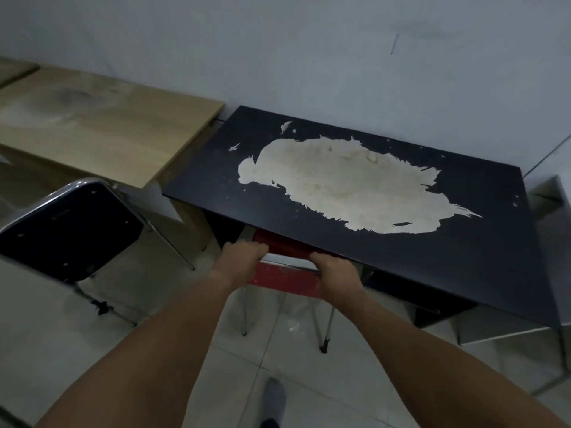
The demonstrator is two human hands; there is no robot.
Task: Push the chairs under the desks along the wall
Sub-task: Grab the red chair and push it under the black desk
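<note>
A red chair (285, 281) with metal legs stands mostly under the black desk (482, 242), whose top has a large worn pale patch. Only the chair's backrest and rear legs show beyond the desk's front edge. My left hand (244, 253) grips the left end of the backrest's top rail. My right hand (335, 270) grips the right end. A black chair (68, 230) with a chrome frame stands to the left, in front of the light wooden desk (102, 128), outside it.
Both desks stand against a pale wall. A third wooden top (14, 69) shows at the far left. A pale box or cabinet (550, 193) sits right of the black desk. The floor is light tile; my shoe (273, 396) shows below.
</note>
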